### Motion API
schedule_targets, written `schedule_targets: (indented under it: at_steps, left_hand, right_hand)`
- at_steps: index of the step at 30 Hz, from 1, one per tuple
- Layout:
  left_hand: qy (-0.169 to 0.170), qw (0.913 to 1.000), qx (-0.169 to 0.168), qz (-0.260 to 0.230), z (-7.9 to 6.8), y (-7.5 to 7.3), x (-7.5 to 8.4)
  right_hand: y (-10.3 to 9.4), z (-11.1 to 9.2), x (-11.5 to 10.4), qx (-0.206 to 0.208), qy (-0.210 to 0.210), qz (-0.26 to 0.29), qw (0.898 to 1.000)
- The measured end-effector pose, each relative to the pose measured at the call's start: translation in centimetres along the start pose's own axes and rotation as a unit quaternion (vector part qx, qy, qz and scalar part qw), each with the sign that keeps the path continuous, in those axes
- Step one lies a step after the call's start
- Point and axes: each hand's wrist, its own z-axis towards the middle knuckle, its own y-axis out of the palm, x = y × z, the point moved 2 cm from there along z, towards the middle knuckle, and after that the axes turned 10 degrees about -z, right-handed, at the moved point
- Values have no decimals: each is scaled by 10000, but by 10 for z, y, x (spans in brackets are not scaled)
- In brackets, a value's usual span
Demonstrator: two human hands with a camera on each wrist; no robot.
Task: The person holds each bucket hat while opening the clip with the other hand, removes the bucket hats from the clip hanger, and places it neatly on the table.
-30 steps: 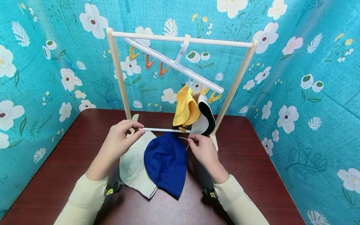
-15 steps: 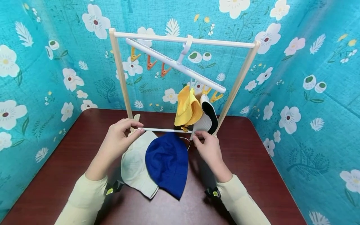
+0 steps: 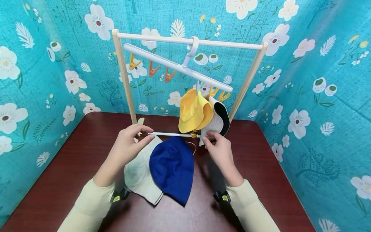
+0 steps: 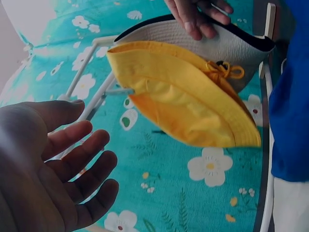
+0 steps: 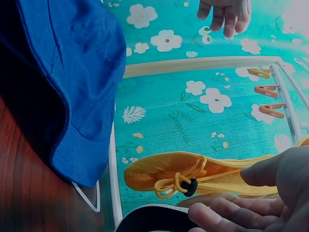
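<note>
My left hand [image 3: 127, 145] hovers above the pale cream hat [image 3: 140, 167], holding nothing; the left wrist view shows its fingers [image 4: 91, 157] apart and loosely bent. My right hand [image 3: 221, 149] is at the lower edge of a white hat [image 3: 213, 124] with a black underside. Its thumb stands away from the fingers in the right wrist view, with fingertips [image 5: 205, 215] right by the brim. A yellow bucket hat [image 3: 192, 111] with a drawstring [image 5: 176, 186] hangs beside the white one, clipped to a white hanger [image 3: 174, 66]. A blue bucket hat [image 3: 172, 167] overlaps the cream hat on the table.
The tilted hanger hooks over the top bar [image 3: 232, 44] of a wooden rack. Orange clips [image 3: 153, 69] and a yellow clip [image 3: 133, 62] dangle on its left half. A low white bar [image 3: 168, 134] crosses behind the hats on the dark red table [image 3: 258, 180]. Floral cloth surrounds the table.
My right hand has moved from beside the blue hat's cord to the right, up to the white hat. The hanger has turned a little and the hanging hats have swung. The left hand barely moved.
</note>
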Motion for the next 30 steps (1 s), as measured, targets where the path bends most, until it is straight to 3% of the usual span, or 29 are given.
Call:
schedule_targets:
  at_steps: [12, 17, 24, 30]
  left_hand:
    - [-409, 9977, -278, -473, 38, 26, 21]
    - [-354, 9972, -303, -586, 59, 38, 33]
    - [-219, 9992, -77, -315, 88, 52, 49]
    - [-145, 9990, 226, -345, 114, 54, 53]
  right_hand:
    - [-6, 1, 3, 6, -9, 53, 10000]
    - [-9, 0, 1, 36, -35, 15, 10000]
    - [-12, -1, 2, 61, 14, 66, 10000]
    - [-13, -1, 1, 33, 21, 57, 10000]
